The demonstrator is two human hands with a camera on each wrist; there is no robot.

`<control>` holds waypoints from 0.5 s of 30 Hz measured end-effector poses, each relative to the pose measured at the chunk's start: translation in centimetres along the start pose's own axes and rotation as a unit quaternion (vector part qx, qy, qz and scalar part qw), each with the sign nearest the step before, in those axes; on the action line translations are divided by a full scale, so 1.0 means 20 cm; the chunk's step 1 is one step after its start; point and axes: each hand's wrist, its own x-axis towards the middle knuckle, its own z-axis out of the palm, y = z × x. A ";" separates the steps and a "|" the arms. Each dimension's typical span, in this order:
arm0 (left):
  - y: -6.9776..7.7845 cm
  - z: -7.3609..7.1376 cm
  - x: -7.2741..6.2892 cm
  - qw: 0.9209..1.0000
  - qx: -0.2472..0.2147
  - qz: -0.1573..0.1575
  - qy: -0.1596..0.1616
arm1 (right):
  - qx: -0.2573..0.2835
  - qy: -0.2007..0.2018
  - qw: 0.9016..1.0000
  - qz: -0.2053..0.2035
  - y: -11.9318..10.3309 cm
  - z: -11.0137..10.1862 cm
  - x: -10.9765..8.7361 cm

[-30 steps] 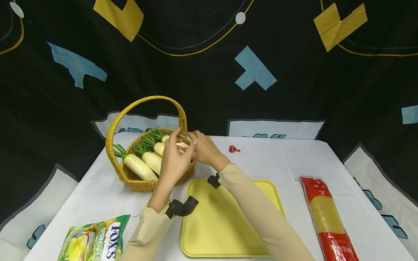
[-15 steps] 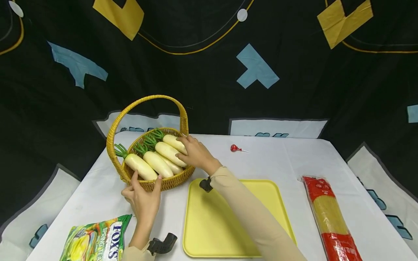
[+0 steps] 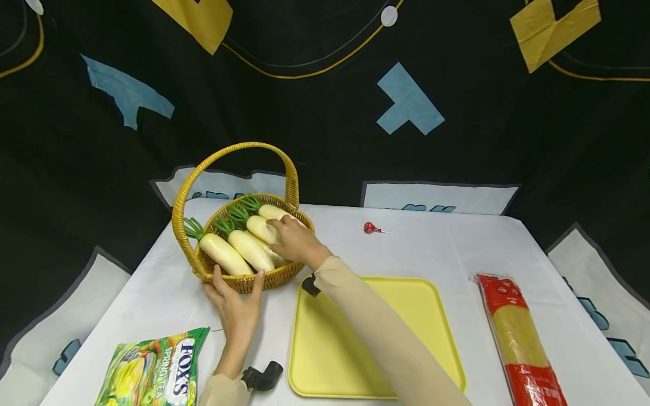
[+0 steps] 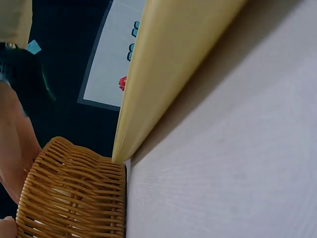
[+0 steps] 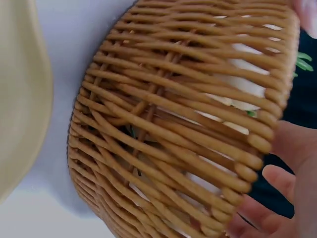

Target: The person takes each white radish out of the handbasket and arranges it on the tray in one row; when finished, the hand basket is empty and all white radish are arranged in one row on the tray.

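Note:
A wicker basket (image 3: 276, 277) with a tall arched handle holds several white radishes (image 3: 223, 254) with green tops. My left hand (image 3: 238, 307) touches the basket's front with thumb and fingers spread apart. My right hand (image 3: 298, 239) reaches over the right rim, its fingers resting on the radishes toward the back; their undersides are hidden. From the right wrist view, the fingers of the right hand (image 5: 277, 208) show beyond the woven wall (image 5: 168, 114). In the left wrist view, a left fingertip (image 4: 7, 228) lies at the basket's rim, with the wicker side (image 4: 74, 193) beside it.
A yellow tray (image 3: 345, 344) lies right of the basket, under the right forearm. A green candy bag (image 3: 152, 369) lies front left. A red-wrapped lollipop (image 3: 369, 228) sits behind the tray. A long red-and-yellow packet (image 3: 520, 338) lies to the right.
Both hands were together at the basket's right side. The left has moved down to the basket's front; the right has shifted further over the radishes. The view has moved slightly.

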 end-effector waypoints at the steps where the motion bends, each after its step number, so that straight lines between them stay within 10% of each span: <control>1: 0.00 0.00 0.00 1.000 0.000 0.001 0.000 | -0.008 -0.001 1.000 -0.001 0.00 0.00 0.01; 15: 0.01 -0.01 0.00 1.000 0.004 -0.004 0.000 | -0.120 -0.004 0.993 -0.005 -0.05 0.06 0.08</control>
